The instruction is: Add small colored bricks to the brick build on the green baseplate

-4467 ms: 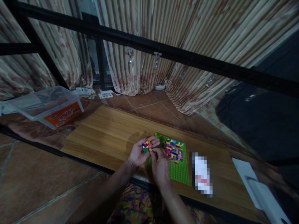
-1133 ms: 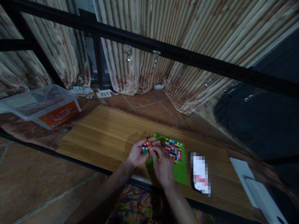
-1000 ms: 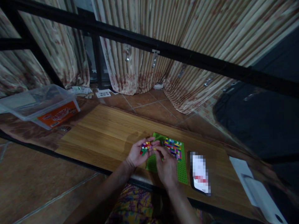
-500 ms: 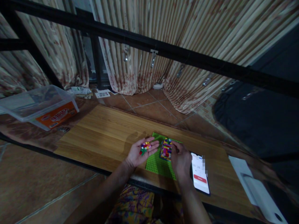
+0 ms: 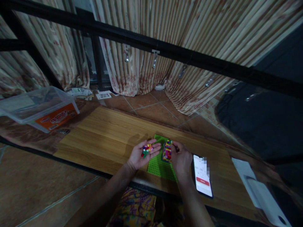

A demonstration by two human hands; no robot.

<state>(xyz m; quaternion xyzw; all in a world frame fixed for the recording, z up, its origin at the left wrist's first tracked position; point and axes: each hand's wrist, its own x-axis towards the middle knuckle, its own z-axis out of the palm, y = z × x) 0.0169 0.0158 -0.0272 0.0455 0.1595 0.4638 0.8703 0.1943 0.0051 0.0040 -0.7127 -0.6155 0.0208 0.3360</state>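
My left hand (image 5: 139, 156) lies palm up with its fingers stretched out. On that palm rests a small heap of loose toy bricks (image 5: 147, 149) in red, green, white, yellow and purple. To its right, a bright green baseplate (image 5: 159, 169) carries a block built of multicoloured bricks (image 5: 167, 151). My right hand (image 5: 181, 159) is over the block's right side, thumb and fingers bent together at its upper edge. Its fingertips are partly hidden, and whether a brick is between them I cannot make out. The hand also covers the baseplate's right part.
A phone (image 5: 202, 176) with a lit screen lies right of my right hand on the wooden tabletop (image 5: 101, 135). At the left stands a clear plastic bin (image 5: 44, 107) with an orange label. A white object (image 5: 262, 189) is at the right end. A black bar (image 5: 142, 37) crosses above.
My right hand has shifted slightly left and toward the far edge of the brick block, covering more of its right side. My left hand and its bricks stay put.
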